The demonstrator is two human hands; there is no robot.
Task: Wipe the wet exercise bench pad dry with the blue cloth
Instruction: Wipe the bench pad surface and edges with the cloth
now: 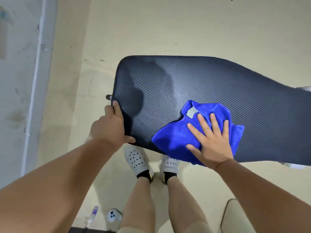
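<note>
Beige flooring (185,22) fills the head view, with a pale wall (16,81) at the left. A dark, ribbed bench pad (210,84) extends from centre to the right edge. The blue cloth (175,137) lies bunched on the pad's near part, overhanging the near edge. The right hand (212,140) rests flat on the cloth, fingers (202,121) straight and spread apart. The left hand (109,126) grips the pad's near-left corner, fingers clamped round the left end, thumb on the near edge. A darker patch marks the pad beside that hand. White perforated shoes (137,158) stand below the near edge. A spray bottle (93,214) lies on the floor, near left.
</note>
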